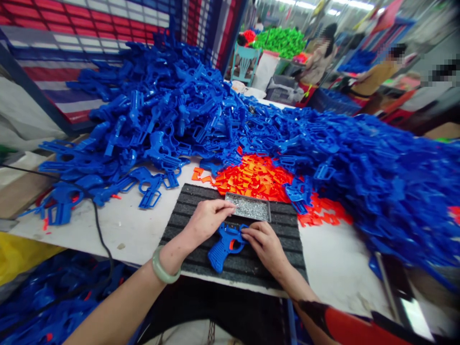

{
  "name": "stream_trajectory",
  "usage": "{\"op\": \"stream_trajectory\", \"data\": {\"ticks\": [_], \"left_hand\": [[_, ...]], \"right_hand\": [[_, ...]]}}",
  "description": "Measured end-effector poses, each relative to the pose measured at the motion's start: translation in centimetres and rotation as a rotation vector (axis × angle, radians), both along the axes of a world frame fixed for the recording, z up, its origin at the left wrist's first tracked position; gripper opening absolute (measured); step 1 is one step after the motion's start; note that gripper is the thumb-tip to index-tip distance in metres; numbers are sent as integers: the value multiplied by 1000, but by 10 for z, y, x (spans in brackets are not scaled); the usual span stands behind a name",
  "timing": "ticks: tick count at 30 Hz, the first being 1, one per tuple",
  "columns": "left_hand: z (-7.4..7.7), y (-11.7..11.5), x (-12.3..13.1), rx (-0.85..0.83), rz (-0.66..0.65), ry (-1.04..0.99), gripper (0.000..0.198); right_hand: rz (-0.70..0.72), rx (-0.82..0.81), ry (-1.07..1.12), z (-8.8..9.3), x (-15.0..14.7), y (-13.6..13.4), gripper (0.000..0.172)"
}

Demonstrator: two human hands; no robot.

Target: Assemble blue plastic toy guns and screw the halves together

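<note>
A blue toy gun shell [224, 247] with an orange trigger piece lies on a dark ribbed mat [194, 206]. My right hand [264, 244] pinches the shell's right end. Above the shell, my left hand [210, 218] has its fingertips pressed together at the left edge of a shallow tray [251, 208] of small silvery parts; whatever those fingers hold is too small to make out. Orange pieces [255, 177] are heaped just behind the tray.
Large piles of blue shells [179, 100] cover the back and right [406, 187] of the white table [136, 239]. A black cable [98, 225] hangs over the left edge. A dark flat object [397, 282] lies at right. People sit farther back.
</note>
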State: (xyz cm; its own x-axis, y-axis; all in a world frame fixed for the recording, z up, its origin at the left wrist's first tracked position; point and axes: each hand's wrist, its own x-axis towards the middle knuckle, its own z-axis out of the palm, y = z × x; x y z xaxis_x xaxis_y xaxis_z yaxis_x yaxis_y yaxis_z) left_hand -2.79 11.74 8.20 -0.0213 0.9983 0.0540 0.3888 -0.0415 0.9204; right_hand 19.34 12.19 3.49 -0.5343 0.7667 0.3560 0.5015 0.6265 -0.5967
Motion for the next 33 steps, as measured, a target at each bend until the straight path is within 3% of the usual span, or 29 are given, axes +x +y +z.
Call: {"op": "stream_trajectory", "data": {"ticks": [5,8,12,18,24,33], "left_hand": [[-11,-25,-16,-195,54,-357,34],[-20,-34,-19,-251,98,-391,30],[-29,-43,-16,-104,99,-94,16],[-38,-44,-9,373,59,322,17],[-42,-42,-5,450,15,533,18],[-38,-46,-8,472,-16,601,19]], "right_hand": [[-128,58,-27,9,6,23,23],[-189,90,-196,14,5,52,23],[-184,-13,-435,17,-2,79,17],[-176,-32,-422,18,-5,78,16],[-217,-60,-340,16,-1,73,16],[-256,-108,-118,18,2,68,17]]}}
